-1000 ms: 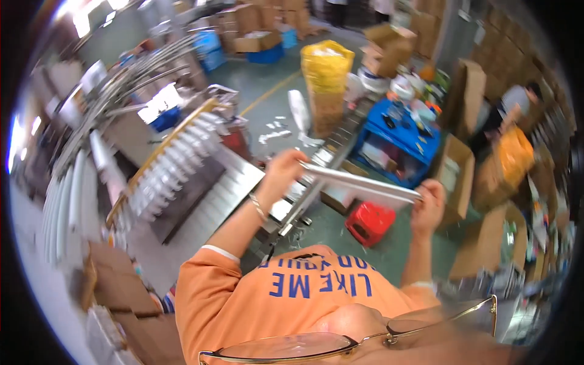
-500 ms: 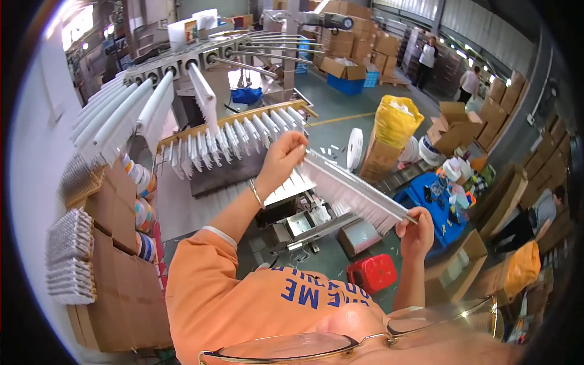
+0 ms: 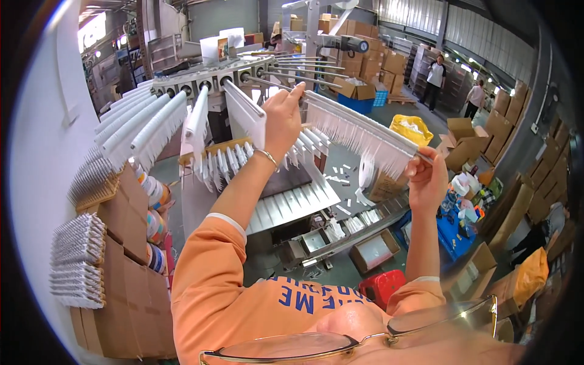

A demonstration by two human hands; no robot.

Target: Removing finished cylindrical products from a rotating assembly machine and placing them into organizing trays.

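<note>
Bundles (image 3: 78, 260) of white, ridged pieces are lying in a bristly stack at the left edge of the frame, beside matte brown cardboard boxes (image 3: 143, 298) whose flat sides are filling the lower left. Round tubs (image 3: 157, 226) with coloured bands are standing just right of these boxes. Across the upper left, a grey metal machine (image 3: 182, 79) is spreading its rods like spokes, and thin white fringed sheets (image 3: 163, 128) are hanging from several of them, their lower edges splitting into fine, pointed strands. Below, a wooden-edged rack (image 3: 228, 146) is holding a close row of similar white pieces, and a ribbed, shiny metal tray (image 3: 298, 204) is sloping out toward the centre. At upper centre, the left hand (image 3: 282, 121) is pinching one end of a long, straight fringed strip (image 3: 362, 129), its fingers closing narrowly. The strip is slanting down to the right from there, smooth along its top and feathery below. Right of centre, the right hand (image 3: 427, 176) is gripping the other end between thumb and curled fingers. A crinkled yellow sack (image 3: 411, 126) is showing behind the strip, a hard red stool (image 3: 383, 287) is standing at lower centre-right, and a creased orange bag (image 3: 531, 272) is slumping at lower right.
</note>
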